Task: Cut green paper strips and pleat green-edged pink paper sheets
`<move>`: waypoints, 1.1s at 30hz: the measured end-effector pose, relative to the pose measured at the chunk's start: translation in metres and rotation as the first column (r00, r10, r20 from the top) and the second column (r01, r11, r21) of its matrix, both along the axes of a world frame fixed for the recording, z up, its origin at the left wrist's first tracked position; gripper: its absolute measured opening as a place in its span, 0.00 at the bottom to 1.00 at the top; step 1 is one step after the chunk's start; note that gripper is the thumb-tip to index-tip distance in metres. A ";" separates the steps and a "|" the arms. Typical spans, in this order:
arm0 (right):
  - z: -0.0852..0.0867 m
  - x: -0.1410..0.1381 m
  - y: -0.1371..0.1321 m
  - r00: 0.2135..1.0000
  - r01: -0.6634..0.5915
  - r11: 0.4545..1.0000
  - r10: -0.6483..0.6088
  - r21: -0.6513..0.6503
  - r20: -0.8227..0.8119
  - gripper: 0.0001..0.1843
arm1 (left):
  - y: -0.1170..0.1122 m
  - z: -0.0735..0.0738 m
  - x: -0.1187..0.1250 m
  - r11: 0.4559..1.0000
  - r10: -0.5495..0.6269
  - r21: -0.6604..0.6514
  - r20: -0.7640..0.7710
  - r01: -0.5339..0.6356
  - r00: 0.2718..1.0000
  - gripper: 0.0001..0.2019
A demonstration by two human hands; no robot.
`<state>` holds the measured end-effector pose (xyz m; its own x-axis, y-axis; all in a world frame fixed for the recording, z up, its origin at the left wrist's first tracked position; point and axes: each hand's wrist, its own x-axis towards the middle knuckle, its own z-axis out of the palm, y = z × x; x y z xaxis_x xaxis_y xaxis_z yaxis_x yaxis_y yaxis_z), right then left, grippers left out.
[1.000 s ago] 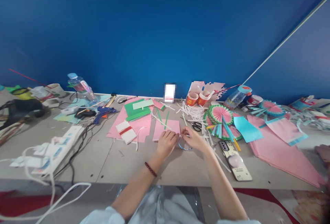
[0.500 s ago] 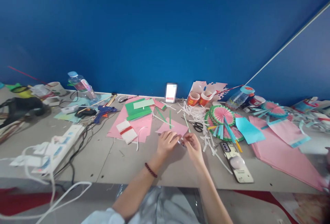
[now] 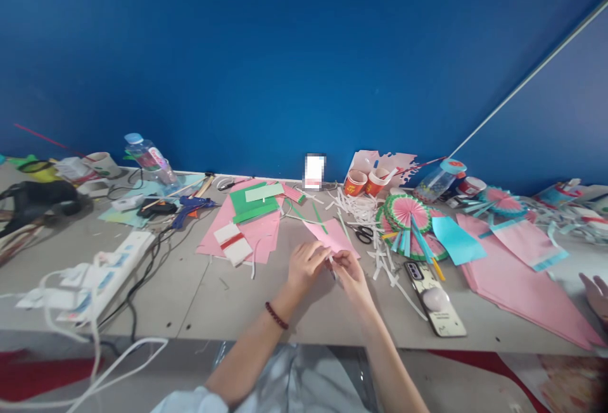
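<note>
Power strip [image 3: 114,273]: on the worktop [image 3: 223,311], far left, plugs fitted.
Glue gun [image 3: 192,208]: behind the power strip, to its right.
Green paper [image 3: 254,210]: on pink sheets, left of the hands.
Left hand [image 3: 304,266]: fingers bent, fingertips closed on the narrow strip.
Narrow strip [image 3: 331,260]: between both hands, above the worktop's front half; mostly covered by fingers.
Pink sheet [image 3: 339,239]: just beyond the fingertips.
Right hand [image 3: 351,273]: thumb and fingers pinched on the same strip.
Scissors [image 3: 364,234]: beside white paper scraps.
Phone [image 3: 437,302]: right of the right hand.
</note>
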<state>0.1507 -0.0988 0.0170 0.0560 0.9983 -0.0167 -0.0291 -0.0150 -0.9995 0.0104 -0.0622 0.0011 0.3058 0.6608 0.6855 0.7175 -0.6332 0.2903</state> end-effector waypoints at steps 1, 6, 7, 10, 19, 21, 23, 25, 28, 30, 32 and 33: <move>0.003 0.004 0.000 0.997 0.013 1.000 -0.013 0.005 0.081 0.15 | 0.001 -0.002 0.000 1.000 -0.006 -0.011 0.006 0.006 1.000 0.12; 0.023 0.046 0.019 0.801 0.165 0.978 -0.207 0.125 0.562 0.14 | 0.003 -0.006 0.004 0.994 -0.039 -0.094 0.136 0.052 0.990 0.14; 0.027 0.057 0.028 0.721 0.164 0.973 -0.232 0.165 0.653 0.12 | 0.002 -0.005 0.004 0.990 -0.058 -0.113 0.194 0.081 0.979 0.14; 0.031 0.084 0.058 0.469 0.085 0.987 -0.160 0.136 0.869 0.11 | -0.001 0.004 0.007 0.959 -0.124 -0.191 0.388 0.211 0.913 0.14; 0.022 0.090 0.100 0.081 0.093 0.984 0.147 -0.154 0.986 0.13 | 0.002 0.017 0.006 0.810 0.073 -0.454 0.707 0.372 0.704 0.07; 0.028 0.087 0.101 0.051 0.079 0.978 0.192 -0.195 0.980 0.12 | 0.005 0.014 0.007 0.770 0.114 -0.484 0.745 0.416 0.657 0.08; 0.036 0.087 0.101 0.063 0.053 0.977 0.206 -0.209 0.977 0.12 | 0.007 0.011 0.007 0.735 0.140 -0.490 0.786 0.469 0.602 0.10; 0.046 0.089 0.101 0.124 0.029 0.974 0.218 -0.223 0.968 0.11 | 0.009 0.010 0.006 0.705 0.160 -0.479 0.825 0.522 0.542 0.13; 0.061 0.097 0.097 0.290 -0.033 0.950 0.307 -0.311 0.906 0.10 | 0.010 0.010 0.005 0.663 0.167 -0.443 0.873 0.603 0.458 0.17; 0.069 0.105 0.093 0.401 -0.062 0.933 0.348 -0.353 0.847 0.09 | 0.009 0.012 0.005 0.627 0.157 -0.422 0.892 0.655 0.424 0.19; 0.073 0.115 0.088 0.472 -0.054 0.939 0.325 -0.341 0.819 0.09 | 0.008 0.014 0.006 0.590 0.148 -0.411 0.901 0.696 0.407 0.20; 0.073 0.121 0.085 0.504 -0.050 0.945 0.303 -0.323 0.808 0.09 | 0.008 0.015 0.007 0.575 0.148 -0.411 0.902 0.708 0.404 0.20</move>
<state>0.2713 -0.0136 0.0898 -0.0075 0.9583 -0.2856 0.8477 -0.1454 -0.5101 0.0170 -0.0543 0.0156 0.1940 0.9767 0.0915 -0.3260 -0.0238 0.9451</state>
